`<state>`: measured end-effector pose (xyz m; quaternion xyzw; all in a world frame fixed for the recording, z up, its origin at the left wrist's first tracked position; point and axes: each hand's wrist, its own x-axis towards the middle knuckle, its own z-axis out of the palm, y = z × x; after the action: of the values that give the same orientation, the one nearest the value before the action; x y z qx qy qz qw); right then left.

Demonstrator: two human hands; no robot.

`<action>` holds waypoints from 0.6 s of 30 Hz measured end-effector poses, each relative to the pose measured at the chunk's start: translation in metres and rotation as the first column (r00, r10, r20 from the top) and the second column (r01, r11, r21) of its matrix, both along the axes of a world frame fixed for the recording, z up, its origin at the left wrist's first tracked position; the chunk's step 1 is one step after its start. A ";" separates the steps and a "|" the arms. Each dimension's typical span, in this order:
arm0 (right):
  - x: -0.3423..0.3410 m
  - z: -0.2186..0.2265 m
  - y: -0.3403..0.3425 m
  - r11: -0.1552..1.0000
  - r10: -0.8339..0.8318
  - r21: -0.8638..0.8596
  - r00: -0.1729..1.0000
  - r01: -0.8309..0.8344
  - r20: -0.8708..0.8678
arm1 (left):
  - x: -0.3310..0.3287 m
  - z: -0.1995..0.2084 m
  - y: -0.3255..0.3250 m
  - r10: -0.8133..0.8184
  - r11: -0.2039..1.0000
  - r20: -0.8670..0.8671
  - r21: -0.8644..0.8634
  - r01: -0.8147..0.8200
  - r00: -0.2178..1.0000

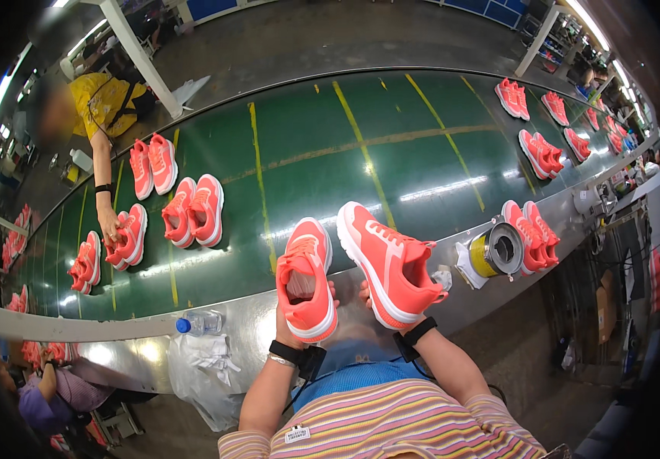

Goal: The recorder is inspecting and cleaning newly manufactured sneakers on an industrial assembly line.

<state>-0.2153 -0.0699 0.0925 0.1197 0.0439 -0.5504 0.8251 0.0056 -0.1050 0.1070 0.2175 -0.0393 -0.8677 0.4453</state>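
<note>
I hold a pair of coral sneakers with white soles up in front of me, one in each hand. My left hand (pixel 285 329) is closed around the left sneaker (pixel 299 302), mostly hidden behind it, with fingertips showing at its inner side. My right hand (pixel 364 293) grips the right sneaker (pixel 395 264) from beneath; its fingers show at the sole's edge. The left sneaker stands toe up with its opening facing me. Tilted outward, the right one shows its side, and its toe points away to the left. Black straps circle both wrists.
A green conveyor belt (pixel 299 145) with yellow lines carries several sneaker pairs (pixel 196 210) left and right. At the left, a co-worker's hand (pixel 108 222) touches a pair. A yellow can (pixel 494 252) stands on the metal ledge at right; a blue-capped bottle (pixel 201 323) lies at left.
</note>
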 end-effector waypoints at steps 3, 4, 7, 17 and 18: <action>-0.014 -0.011 0.000 0.999 0.002 0.034 0.996 0.001 -0.089 | -0.012 -0.003 -0.005 -0.026 0.999 -0.030 0.026 0.027 0.999; -0.017 -0.010 -0.002 1.000 -0.015 0.007 0.996 0.016 -0.083 | -0.016 -0.004 -0.008 -0.018 1.000 0.001 0.018 0.018 1.000; -0.033 -0.003 -0.012 0.999 0.009 0.043 0.994 -0.004 -0.110 | -0.031 -0.019 -0.024 -0.073 0.996 0.015 0.045 0.072 0.997; -0.110 -0.019 -0.023 0.996 -0.058 0.053 0.958 0.076 -0.282 | -0.109 -0.035 -0.082 -0.238 0.960 -0.056 0.140 0.244 0.970; -0.121 -0.023 -0.025 0.995 -0.069 0.048 0.959 0.085 -0.276 | -0.118 -0.036 -0.090 -0.261 0.955 -0.069 0.128 0.268 0.963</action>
<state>-0.3360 -0.0950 0.0693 0.0685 0.1694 -0.5918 0.7851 -0.1121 -0.1948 0.0710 0.2180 0.0027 -0.9254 0.3099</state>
